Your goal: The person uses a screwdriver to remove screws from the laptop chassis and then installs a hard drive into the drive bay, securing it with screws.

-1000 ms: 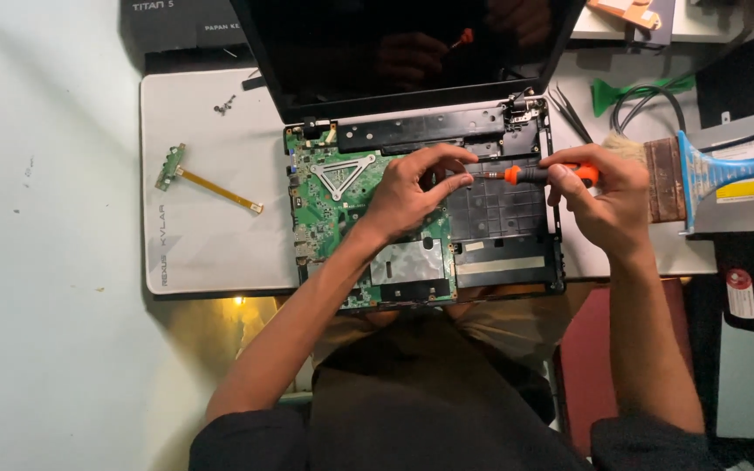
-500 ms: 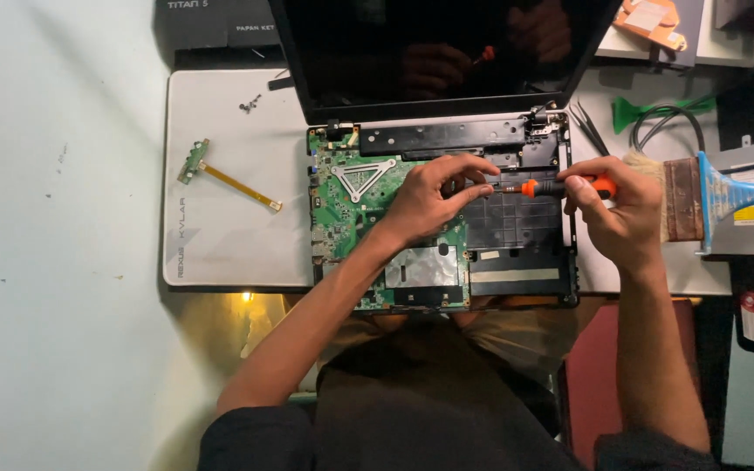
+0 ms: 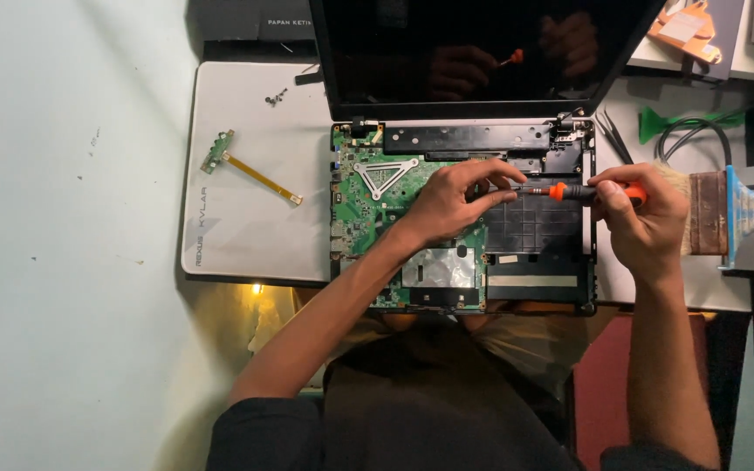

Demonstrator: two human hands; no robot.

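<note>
An opened laptop (image 3: 534, 139) lies in front of me with its green motherboard (image 3: 368, 201) bare and its dark screen (image 3: 482, 52) tilted up at the back. My right hand (image 3: 643, 218) grips an orange and black screwdriver (image 3: 573, 191) lying level, its tip pointing left over the laptop's middle. My left hand (image 3: 455, 201) rests on the board, fingers pinched around the screwdriver's tip.
A white mat (image 3: 246, 218) lies left of the laptop, bearing a small green circuit piece with a yellow ribbon cable (image 3: 250, 170) and loose screws (image 3: 275, 97). To the right are a broad brush (image 3: 726, 214), black tweezers (image 3: 613, 139), a green pry tool (image 3: 687, 122) and a black cable.
The view has shifted, so the laptop sits further right in frame. Both hands stay on the screwdriver at the same spot on the laptop.
</note>
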